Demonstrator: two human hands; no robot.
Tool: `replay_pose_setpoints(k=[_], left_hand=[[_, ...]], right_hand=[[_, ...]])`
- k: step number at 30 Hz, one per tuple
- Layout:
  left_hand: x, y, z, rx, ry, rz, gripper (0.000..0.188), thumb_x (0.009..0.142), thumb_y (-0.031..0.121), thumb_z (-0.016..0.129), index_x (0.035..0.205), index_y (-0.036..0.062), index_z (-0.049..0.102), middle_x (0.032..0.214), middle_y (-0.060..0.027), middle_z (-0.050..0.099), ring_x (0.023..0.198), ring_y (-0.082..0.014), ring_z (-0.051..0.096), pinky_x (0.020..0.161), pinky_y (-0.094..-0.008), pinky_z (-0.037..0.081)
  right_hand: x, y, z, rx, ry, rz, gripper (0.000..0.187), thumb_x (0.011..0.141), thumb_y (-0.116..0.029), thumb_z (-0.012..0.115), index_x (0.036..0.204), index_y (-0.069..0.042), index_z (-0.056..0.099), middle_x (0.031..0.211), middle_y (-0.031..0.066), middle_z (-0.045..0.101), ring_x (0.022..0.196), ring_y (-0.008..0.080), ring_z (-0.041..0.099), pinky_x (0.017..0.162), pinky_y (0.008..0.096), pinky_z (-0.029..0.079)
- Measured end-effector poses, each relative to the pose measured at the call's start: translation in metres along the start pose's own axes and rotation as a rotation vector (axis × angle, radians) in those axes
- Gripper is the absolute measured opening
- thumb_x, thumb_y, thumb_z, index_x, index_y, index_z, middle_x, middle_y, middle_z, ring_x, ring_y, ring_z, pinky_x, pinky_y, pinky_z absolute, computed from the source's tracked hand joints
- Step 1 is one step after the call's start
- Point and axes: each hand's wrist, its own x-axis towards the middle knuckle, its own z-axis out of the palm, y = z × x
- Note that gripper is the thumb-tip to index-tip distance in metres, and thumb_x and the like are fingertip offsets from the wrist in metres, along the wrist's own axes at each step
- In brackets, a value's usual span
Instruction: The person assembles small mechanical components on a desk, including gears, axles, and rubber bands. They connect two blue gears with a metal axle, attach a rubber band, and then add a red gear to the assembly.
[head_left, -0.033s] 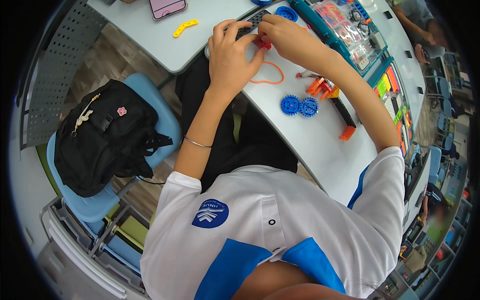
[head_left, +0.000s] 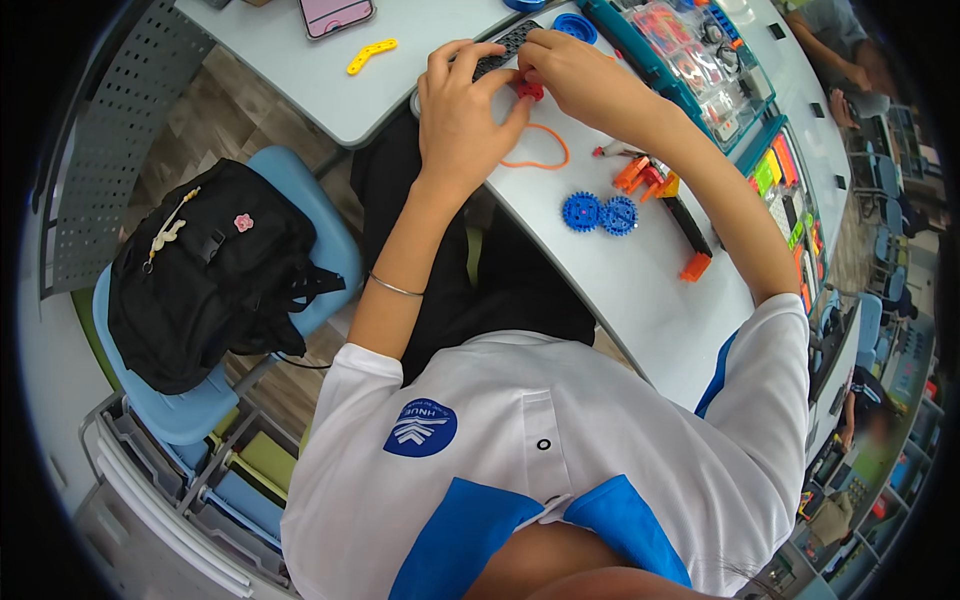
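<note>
Above the near edge of the white table, both my hands meet around a small red building piece [head_left: 530,91]. My left hand [head_left: 462,125] has its thumb and index finger on either side of this piece, with the other fingers curled near a dark grey perforated building plate [head_left: 508,48]. From the right, my right hand [head_left: 585,75] pinches the red piece with its fingertips, which partly hide it. An orange rubber band [head_left: 562,148] lies just below the hands. Two blue gears [head_left: 600,213] sit nearby, beside an assembly of orange, red and black pieces [head_left: 690,235].
An open teal-edged case of sorted parts [head_left: 700,65] and a tray of coloured pieces [head_left: 790,190] stand at right. A yellow angled beam [head_left: 372,56], a phone [head_left: 336,15] and a blue wheel [head_left: 574,28] lie farther back. At left, a black backpack [head_left: 200,290] rests on a blue chair [head_left: 335,215].
</note>
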Motion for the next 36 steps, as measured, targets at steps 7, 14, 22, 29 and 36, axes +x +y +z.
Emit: replay_pose_setpoints(k=[7,14,22,29,36], left_hand=[[0.003,0.0,0.002,-0.003,-0.01,-0.019,0.027,0.074,0.021,0.078,0.097,0.0078,0.076,0.122,0.0001,0.062,0.124,-0.0266,0.047,0.102,-0.0422,0.04],[0.003,-0.005,0.006,-0.018,0.021,0.011,0.024,0.071,0.016,0.077,0.093,0.0068,0.074,0.119,-0.0019,0.062,0.121,-0.0259,0.048,0.095,-0.04,0.041],[0.004,-0.002,0.002,-0.024,-0.01,-0.028,0.026,0.075,0.021,0.076,0.099,0.0123,0.073,0.123,-0.0023,0.061,0.125,-0.0278,0.046,0.101,-0.0431,0.04],[0.006,0.007,-0.004,0.068,-0.106,0.059,0.034,0.081,0.025,0.072,0.116,0.0267,0.073,0.143,-0.0056,0.048,0.139,-0.0336,0.032,0.108,-0.0493,0.034],[0.007,0.01,-0.006,0.058,-0.097,0.089,0.034,0.081,0.035,0.075,0.115,0.0277,0.073,0.145,-0.0072,0.046,0.141,-0.0341,0.029,0.11,-0.0493,0.031]], right_hand=[[-0.001,-0.004,0.003,-0.185,0.051,-0.08,0.022,0.075,0.01,0.06,0.095,0.002,0.062,0.099,0.0125,0.057,0.1,0.0297,0.059,0.083,0.036,0.052],[0.005,-0.009,0.011,-0.263,0.012,-0.052,0.022,0.075,0.0,0.067,0.097,0.002,0.065,0.097,0.0105,0.06,0.094,0.0228,0.06,0.082,0.0325,0.052],[-0.013,0.022,-0.039,0.101,0.142,0.187,0.021,0.09,-0.015,0.07,0.107,-0.003,0.07,0.09,0.0093,0.066,0.074,0.0193,0.061,0.068,0.0325,0.051],[-0.05,0.041,-0.032,0.201,0.088,0.328,0.012,0.088,-0.01,0.069,0.098,-0.004,0.071,0.088,0.0114,0.068,0.08,0.025,0.067,0.072,0.0342,0.054],[-0.055,0.04,-0.022,0.168,0.074,0.343,0.016,0.085,-0.007,0.071,0.1,-0.002,0.071,0.091,0.0117,0.069,0.082,0.0244,0.068,0.075,0.0341,0.054]])
